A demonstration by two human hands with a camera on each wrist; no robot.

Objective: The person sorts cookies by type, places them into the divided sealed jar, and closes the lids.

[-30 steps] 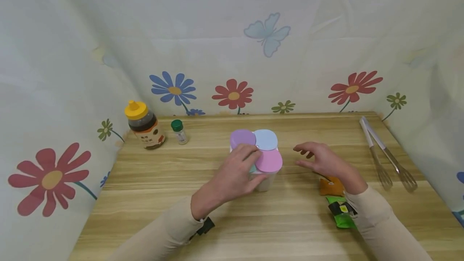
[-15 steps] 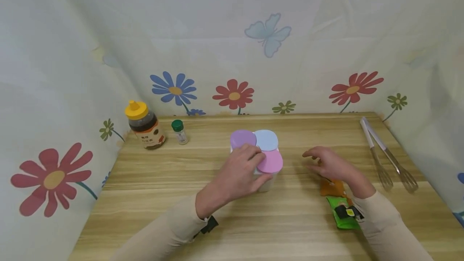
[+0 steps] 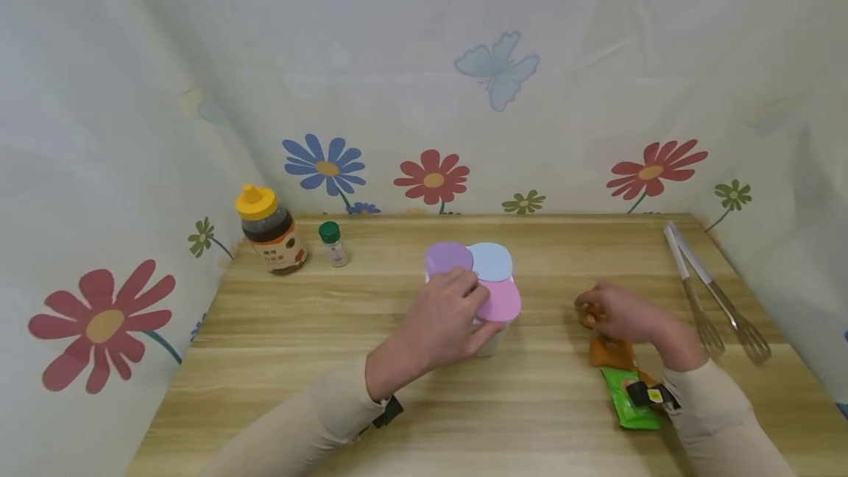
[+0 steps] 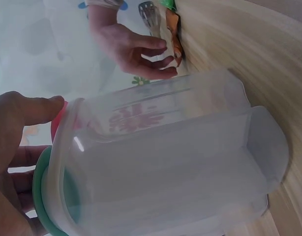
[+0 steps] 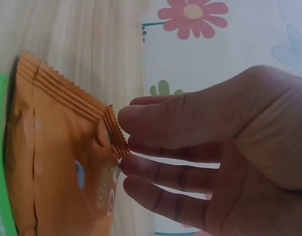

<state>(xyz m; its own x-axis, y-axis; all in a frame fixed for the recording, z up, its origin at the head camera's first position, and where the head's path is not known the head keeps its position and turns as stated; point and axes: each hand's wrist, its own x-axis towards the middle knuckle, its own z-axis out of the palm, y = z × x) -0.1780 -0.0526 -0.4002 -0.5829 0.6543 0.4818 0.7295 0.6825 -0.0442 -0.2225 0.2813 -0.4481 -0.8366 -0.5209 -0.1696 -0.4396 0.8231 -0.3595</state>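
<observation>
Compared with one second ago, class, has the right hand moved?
Yes: in the head view, judged against the metal tongs, the right hand has moved rightward, closer to them, and toward the person.

On my left, near the back of the pale wood-grain table (image 3: 311, 322), I see a clear plastic jar with a yellow nozzle cap, dark contents and an orange-and-cream label (image 3: 271, 238). Just beside it stands a small clear bottle with a green cap (image 3: 336, 250). On my right lie long silver metal tongs with slotted ends (image 3: 712, 288), spread in a V. Behind hangs a whitish flower-print cloth (image 3: 384, 79) with a pale blue butterfly (image 3: 498, 71).
</observation>
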